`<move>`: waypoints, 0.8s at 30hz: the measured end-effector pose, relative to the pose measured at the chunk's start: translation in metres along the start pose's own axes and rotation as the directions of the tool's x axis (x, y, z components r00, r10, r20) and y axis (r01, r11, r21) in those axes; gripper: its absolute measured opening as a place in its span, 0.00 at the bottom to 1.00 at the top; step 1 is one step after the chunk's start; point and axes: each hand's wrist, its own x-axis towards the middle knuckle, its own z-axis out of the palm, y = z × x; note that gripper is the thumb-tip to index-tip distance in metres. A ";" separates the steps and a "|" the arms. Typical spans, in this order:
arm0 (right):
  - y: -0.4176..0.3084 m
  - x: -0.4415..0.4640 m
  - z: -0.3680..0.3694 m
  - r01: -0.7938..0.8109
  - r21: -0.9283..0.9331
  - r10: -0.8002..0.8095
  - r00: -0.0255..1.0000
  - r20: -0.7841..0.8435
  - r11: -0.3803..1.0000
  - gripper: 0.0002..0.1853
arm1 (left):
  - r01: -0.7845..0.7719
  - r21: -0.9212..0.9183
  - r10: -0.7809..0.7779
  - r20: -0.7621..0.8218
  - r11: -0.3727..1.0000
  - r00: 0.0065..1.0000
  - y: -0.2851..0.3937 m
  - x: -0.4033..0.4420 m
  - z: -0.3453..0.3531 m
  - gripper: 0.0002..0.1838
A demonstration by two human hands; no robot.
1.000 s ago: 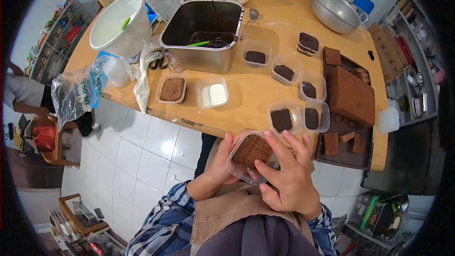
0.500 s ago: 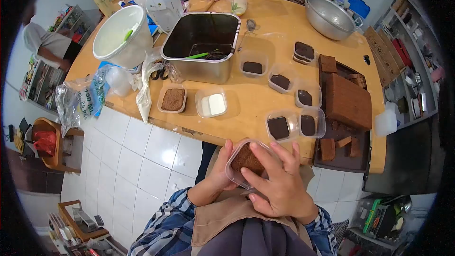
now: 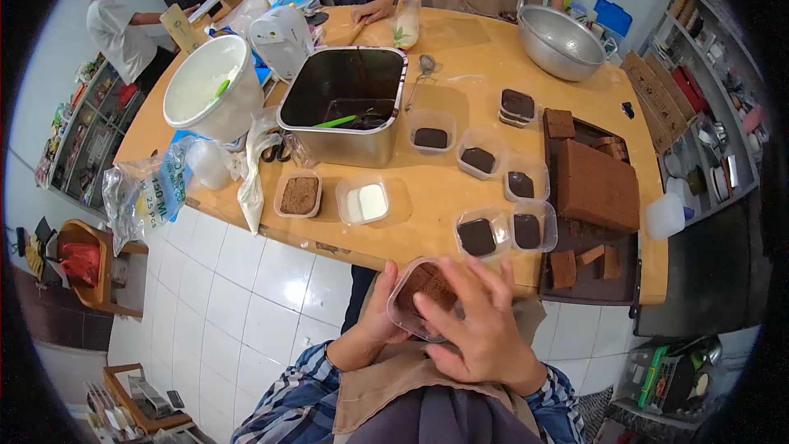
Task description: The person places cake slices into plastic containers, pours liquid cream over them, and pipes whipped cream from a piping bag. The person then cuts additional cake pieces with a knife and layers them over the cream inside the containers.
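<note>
Head camera view: a light brown wooden table is full of things. At the back, another person's hand rests near a clear bag with a pink top. A round silver metal bowl sits at the far right. A see-through bag with blue print lies over the left edge, and a white piping bag lies beside it. A dark flat tray on the right carries a big brown block of cake and smaller bits.

A big white plastic bucket has white stuff and a green handle inside. Next to it, a large square metal tin has dark goo in it. One small clear box has brown cake, and its neighbour has white cream. Five more boxes have a dark layer, and one layered box stands behind them.

Just off the near edge, the left hand grips a clear plastic tub. Brown soft cake is inside. The right hand has its fingers spread, with a fingertip touching the cake and hiding part of it.
</note>
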 end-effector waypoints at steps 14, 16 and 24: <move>0.054 -0.041 -0.027 -0.444 0.066 0.374 0.654 -0.658 0.894 0.08 | -0.227 0.098 0.239 -0.133 0.969 0.962 0.029 0.005 0.002 0.43; 0.052 -0.038 -0.030 -0.489 -0.008 0.363 0.659 -0.659 0.872 0.08 | -0.231 0.106 0.244 -0.137 0.967 0.960 0.030 0.005 0.002 0.42; 0.051 -0.033 -0.027 -0.512 -0.003 0.382 0.646 -0.661 0.859 0.11 | -0.236 0.124 0.253 -0.145 0.964 0.957 0.032 0.002 0.004 0.43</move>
